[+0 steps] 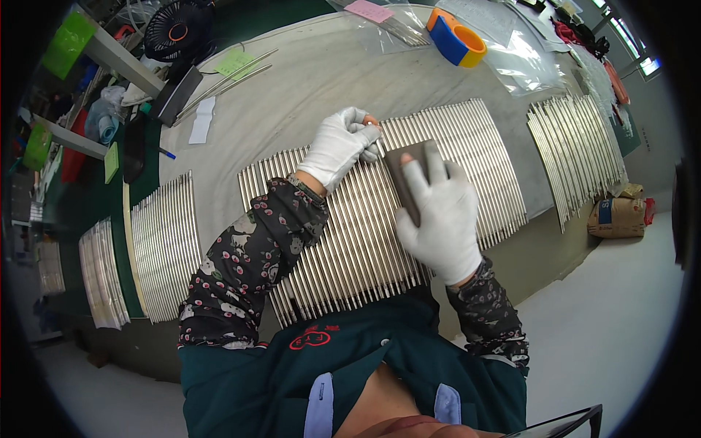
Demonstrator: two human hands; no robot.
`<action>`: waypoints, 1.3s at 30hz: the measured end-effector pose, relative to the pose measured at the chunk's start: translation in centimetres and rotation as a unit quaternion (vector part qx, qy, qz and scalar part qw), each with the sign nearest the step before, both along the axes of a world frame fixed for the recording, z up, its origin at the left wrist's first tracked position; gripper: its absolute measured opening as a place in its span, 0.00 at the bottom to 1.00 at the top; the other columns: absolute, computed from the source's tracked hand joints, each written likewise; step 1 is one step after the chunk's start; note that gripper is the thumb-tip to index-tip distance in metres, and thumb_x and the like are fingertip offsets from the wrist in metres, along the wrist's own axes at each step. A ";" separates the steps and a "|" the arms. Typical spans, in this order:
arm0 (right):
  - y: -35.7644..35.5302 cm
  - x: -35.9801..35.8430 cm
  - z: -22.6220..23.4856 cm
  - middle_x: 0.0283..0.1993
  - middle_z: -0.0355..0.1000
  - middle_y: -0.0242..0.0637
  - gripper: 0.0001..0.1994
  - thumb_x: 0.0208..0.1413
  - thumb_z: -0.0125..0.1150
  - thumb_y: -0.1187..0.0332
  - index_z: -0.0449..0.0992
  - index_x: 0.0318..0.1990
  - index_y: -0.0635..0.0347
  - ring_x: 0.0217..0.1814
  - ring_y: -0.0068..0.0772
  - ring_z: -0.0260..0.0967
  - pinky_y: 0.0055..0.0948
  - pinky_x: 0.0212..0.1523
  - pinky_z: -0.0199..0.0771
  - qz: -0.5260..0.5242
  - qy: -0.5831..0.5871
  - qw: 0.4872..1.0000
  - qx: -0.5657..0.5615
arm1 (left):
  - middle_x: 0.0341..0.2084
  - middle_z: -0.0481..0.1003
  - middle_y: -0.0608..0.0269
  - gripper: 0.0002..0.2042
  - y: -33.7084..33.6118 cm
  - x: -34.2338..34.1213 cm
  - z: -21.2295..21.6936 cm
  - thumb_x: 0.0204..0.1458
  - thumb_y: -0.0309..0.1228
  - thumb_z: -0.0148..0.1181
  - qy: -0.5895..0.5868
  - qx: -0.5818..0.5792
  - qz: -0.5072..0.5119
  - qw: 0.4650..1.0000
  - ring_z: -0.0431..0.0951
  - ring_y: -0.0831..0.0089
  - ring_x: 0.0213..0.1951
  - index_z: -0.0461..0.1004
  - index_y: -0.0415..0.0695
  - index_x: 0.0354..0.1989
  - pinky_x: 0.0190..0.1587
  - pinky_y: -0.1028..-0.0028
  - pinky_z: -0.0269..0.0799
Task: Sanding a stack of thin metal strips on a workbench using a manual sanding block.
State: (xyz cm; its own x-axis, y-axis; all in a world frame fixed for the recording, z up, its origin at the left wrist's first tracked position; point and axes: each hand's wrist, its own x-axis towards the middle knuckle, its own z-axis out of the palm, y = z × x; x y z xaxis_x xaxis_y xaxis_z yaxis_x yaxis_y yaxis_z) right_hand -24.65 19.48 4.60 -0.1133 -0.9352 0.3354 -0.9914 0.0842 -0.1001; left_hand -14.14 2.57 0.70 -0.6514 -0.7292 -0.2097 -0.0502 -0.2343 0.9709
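Rows of slim, shiny metal rods [343,255] lie side by side on the table in front of me. My left hand [337,147], in a white glove with a bare fingertip showing, is closed in a pinch at the far end of one metal rod near the middle of the row. A flat grey-brown block [400,179], like a sanding sponge, rests on the rods just right of it. My gloved right hand [442,212] grips that block from above and presses it on the rods, fingers pointing away from me. Its underside is hidden.
More rods form a bundle at the right [577,153] and another at the left [166,248]. At the back are an orange, yellow and blue tape-like ring [456,40], plastic bags [522,62] and a black fan [177,31]. A paper sack [619,217] stands beyond the right edge.
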 end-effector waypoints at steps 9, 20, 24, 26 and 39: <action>-0.1 -2.8 -0.5 0.59 0.64 0.57 0.29 0.39 0.62 0.63 0.73 0.55 0.60 0.48 0.52 0.67 0.43 0.39 0.73 -0.114 0.025 0.993 0.035 | 0.24 0.74 0.67 0.09 0.0 -0.6 0.4 0.58 0.26 0.59 -0.014 -0.011 0.004 1.000 0.74 0.82 0.23 0.71 0.35 0.43 0.28 0.82 0.74; 5.2 -5.5 -0.6 0.61 0.64 0.58 0.33 0.37 0.63 0.69 0.69 0.57 0.67 0.51 0.56 0.67 0.44 0.55 0.66 -0.091 -0.054 0.988 -0.113 | 0.25 0.75 0.65 0.13 0.0 -0.2 -0.2 0.54 0.28 0.61 -0.082 -0.141 0.014 0.986 0.76 0.78 0.26 0.72 0.36 0.45 0.33 0.79 0.75; 10.1 -6.5 -1.4 0.65 0.61 0.58 0.35 0.38 0.62 0.71 0.66 0.61 0.66 0.55 0.54 0.63 0.45 0.59 0.62 -0.161 -0.049 0.977 -0.133 | 0.41 0.76 0.54 0.20 0.6 -0.6 0.7 0.47 0.33 0.65 -0.251 -0.455 0.059 0.852 0.76 0.64 0.43 0.72 0.38 0.49 0.50 0.69 0.72; 12.3 -6.9 -2.2 0.67 0.59 0.56 0.36 0.39 0.62 0.73 0.64 0.63 0.64 0.57 0.52 0.61 0.44 0.59 0.61 -0.183 -0.067 0.972 -0.128 | 0.58 0.66 0.44 0.26 2.1 0.0 1.2 0.45 0.36 0.65 -0.270 -0.615 0.026 0.740 0.66 0.50 0.58 0.69 0.37 0.53 0.61 0.59 0.63; 16.0 -7.4 -3.3 0.68 0.59 0.54 0.37 0.40 0.63 0.71 0.63 0.64 0.60 0.58 0.53 0.61 0.44 0.60 0.61 -0.222 -0.075 0.963 -0.131 | 0.68 0.55 0.64 0.30 14.8 2.1 0.7 0.48 0.48 0.61 -0.100 -0.643 -0.516 0.558 0.50 0.65 0.71 0.71 0.45 0.59 0.69 0.48 0.44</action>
State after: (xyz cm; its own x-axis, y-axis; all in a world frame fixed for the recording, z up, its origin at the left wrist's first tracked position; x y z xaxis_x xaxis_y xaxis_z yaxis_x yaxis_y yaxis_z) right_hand -32.02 35.45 1.33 -0.5486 -0.6683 0.5024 -0.8359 0.4492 -0.3153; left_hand -12.06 17.41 1.39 -0.9207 0.3799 -0.0888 0.3478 0.9023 0.2547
